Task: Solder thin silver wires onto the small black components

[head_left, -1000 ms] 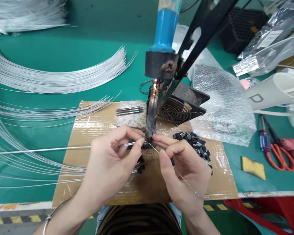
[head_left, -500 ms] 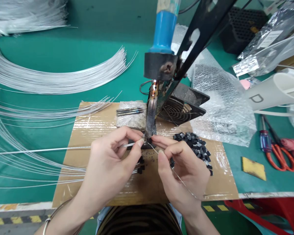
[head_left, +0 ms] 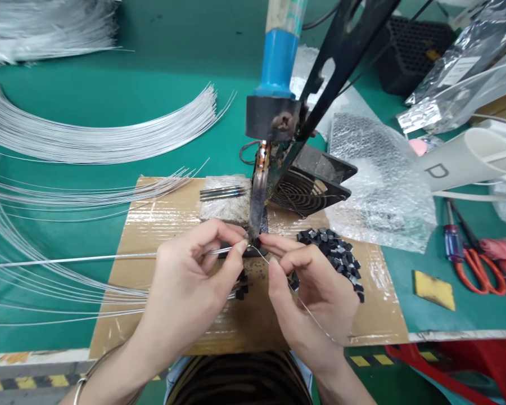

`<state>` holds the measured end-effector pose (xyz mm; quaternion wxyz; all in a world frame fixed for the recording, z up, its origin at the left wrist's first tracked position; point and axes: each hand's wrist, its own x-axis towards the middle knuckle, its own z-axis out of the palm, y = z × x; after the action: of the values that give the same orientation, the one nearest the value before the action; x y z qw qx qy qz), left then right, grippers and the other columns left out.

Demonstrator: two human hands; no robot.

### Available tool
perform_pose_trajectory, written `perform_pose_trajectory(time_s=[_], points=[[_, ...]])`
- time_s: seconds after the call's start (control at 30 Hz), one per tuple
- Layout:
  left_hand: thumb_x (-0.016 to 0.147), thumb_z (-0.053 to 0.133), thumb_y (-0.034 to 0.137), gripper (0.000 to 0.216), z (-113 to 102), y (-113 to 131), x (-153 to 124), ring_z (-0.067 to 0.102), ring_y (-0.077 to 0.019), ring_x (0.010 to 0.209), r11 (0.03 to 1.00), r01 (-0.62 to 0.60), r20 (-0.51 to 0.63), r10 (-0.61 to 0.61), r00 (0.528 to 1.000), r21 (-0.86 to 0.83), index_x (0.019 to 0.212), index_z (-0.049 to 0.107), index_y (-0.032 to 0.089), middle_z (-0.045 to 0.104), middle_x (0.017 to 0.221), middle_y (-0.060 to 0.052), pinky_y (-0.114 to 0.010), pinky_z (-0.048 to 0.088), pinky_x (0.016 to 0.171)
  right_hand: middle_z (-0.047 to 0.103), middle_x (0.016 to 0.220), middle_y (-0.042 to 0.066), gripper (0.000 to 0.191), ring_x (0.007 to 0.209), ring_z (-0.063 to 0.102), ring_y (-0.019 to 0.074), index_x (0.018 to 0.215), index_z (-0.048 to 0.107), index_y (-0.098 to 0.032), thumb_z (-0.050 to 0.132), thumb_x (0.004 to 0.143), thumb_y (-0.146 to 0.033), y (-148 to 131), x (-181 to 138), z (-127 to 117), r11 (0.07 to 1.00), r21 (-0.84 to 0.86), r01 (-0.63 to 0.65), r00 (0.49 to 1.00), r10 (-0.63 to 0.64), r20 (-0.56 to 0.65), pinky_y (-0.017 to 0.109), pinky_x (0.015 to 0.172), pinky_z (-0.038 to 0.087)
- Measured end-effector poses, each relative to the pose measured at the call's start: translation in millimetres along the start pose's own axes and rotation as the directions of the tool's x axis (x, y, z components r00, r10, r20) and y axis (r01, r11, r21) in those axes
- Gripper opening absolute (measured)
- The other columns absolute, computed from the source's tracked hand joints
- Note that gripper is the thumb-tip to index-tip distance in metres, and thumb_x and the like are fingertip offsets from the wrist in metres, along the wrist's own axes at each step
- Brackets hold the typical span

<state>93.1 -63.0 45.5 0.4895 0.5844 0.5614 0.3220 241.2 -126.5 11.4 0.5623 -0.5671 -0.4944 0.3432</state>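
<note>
Beneath the tip of a blue-handled soldering iron (head_left: 259,197), fixed upright in a black stand, both my hands meet. My left hand (head_left: 196,275) pinches a thin white cable (head_left: 122,256) near its end, which points at the iron tip. Between thumb and forefinger, my right hand (head_left: 316,292) grips a fine solder wire (head_left: 314,318); its front end reaches the tip area. Fingertips partly hide the joint there. Small black blocks (head_left: 333,253) lie heaped beside my right hand, and a few more sit below my left fingers.
Under the work lies a cardboard sheet (head_left: 152,225). Bundles of white cables (head_left: 109,143) spread on the left. Behind the iron stands a black fan (head_left: 307,185); bubble wrap (head_left: 375,185), a white mug (head_left: 468,160), scissors (head_left: 480,270) and a yellow sponge (head_left: 434,289) are to the right.
The camera view has shifted slightly. My hands keep nearly the same pose, with the cable and solder wire still at the iron tip.
</note>
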Motion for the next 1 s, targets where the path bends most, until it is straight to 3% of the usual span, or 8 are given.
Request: perform_pose_trajectory(time_s=[1.0], points=[[0.088, 0.071, 0.020, 0.008, 0.4, -0.6, 1.3, 0.077, -0.0179, 0.079, 0.999, -0.030, -0.008, 0.031, 1.000, 0.042, 0.080, 0.073, 0.022, 0.079, 0.087, 0.000, -0.021, 0.057, 0.061, 0.080, 0.122, 0.007, 0.019, 0.114, 0.077, 0.0245, 0.088, 0.063, -0.025, 0.067, 0.094, -0.008, -0.8, 1.1, 2.3, 1.000, -0.008, 0.006, 1.000, -0.006, -0.015, 0.042, 0.103, 0.059]])
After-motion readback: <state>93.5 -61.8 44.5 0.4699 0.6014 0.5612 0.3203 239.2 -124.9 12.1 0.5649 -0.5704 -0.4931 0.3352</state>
